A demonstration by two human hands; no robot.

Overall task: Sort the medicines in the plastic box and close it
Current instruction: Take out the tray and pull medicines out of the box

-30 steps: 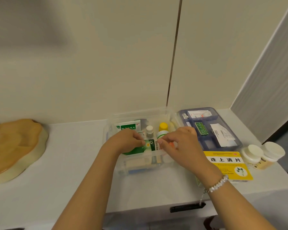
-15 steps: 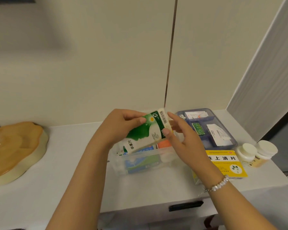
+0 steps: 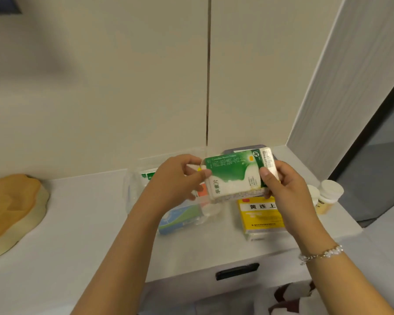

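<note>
2 hands, left (image 3: 175,178) and right (image 3: 282,185), pinch 1 green carton (image 3: 234,176) above the box (image 3: 132,192); 2 jars (image 3: 328,196) near the counter's right edge.

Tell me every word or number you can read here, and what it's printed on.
"华素片": white lower part of the green and white box held in both hands.
"黄连上": top of the yellow box on the counter; the rest is hidden by the right hand.
Large characters, barcode and small print on the green box: too blurred.
Bottle labels: unreadable.
</note>
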